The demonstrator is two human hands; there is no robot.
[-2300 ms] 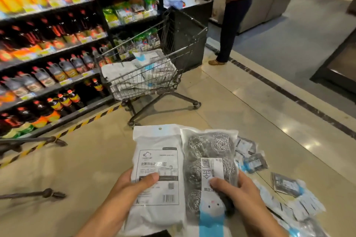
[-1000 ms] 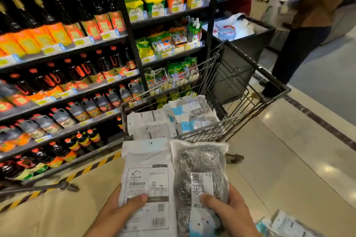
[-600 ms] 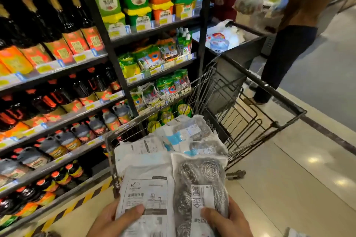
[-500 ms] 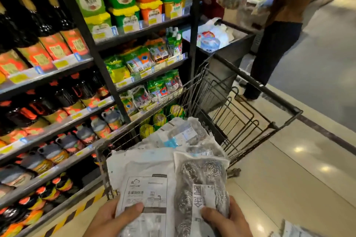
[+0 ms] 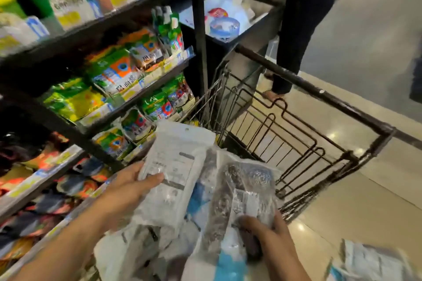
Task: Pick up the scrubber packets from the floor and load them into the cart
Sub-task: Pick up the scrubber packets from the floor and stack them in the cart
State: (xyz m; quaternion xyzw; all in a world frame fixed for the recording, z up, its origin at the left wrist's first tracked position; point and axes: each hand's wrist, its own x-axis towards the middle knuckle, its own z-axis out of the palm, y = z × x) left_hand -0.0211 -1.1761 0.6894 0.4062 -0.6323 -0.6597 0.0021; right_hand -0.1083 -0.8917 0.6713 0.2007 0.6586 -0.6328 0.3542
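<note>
Left hand (image 5: 127, 187): grips a white packet (image 5: 173, 171) by its left edge, thumb curled over the printed label, above the packets in the cart (image 5: 315, 143).
Right hand (image 5: 269, 237): clamped on a clear packet (image 5: 242, 191) of steel scrubbers, thumb on its front near the lower end.
Packets: side by side, the white one tilted and higher, over the cart's near end.
Cart load: more packets (image 5: 141, 251) piled below the hands, blurred.
Floor: another packet (image 5: 370, 262) lies at lower right.
Shelves (image 5: 127, 57): stocked, left of the cart.
</note>
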